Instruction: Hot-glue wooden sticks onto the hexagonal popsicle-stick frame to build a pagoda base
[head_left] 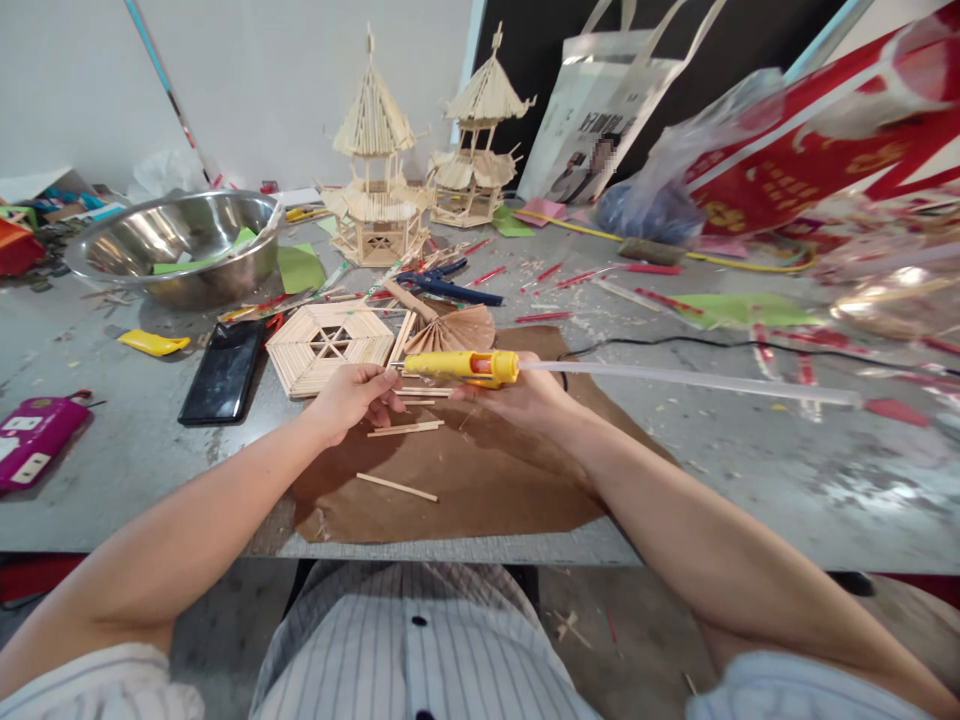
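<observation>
- Nearest, a brown sheet [510,490] lies at the front edge of the desk [150,500], with a single stick [397,488] resting loose on it.
- Just beyond, a short pair of sticks [406,429] lies on the same sheet, below the left hand.
- The left hand [356,402] has its thumb and forefinger drawn close together right by the nozzle; whether they pinch a stick is too small to tell.
- The right hand [529,392] has its fingers wrapped around the yellow glue gun [461,368], which lies nearly level above the sheet, nozzle toward the left hand. A long clear glue stick [697,382] runs out of its back.
- For clean gluing, I would steady the right wrist, squeeze out only a small bead, and keep the left fingertips off the hot tip. The long glue stick could catch on things to the right, so I would turn the gun gently.
- Beyond the hands, the hexagonal stick panel [292,350] lies flat, just beside the left hand, with a pleated paper fan [457,332] to its right.
- Farthest, two stick towers [375,135] stand upright at the back.
</observation>
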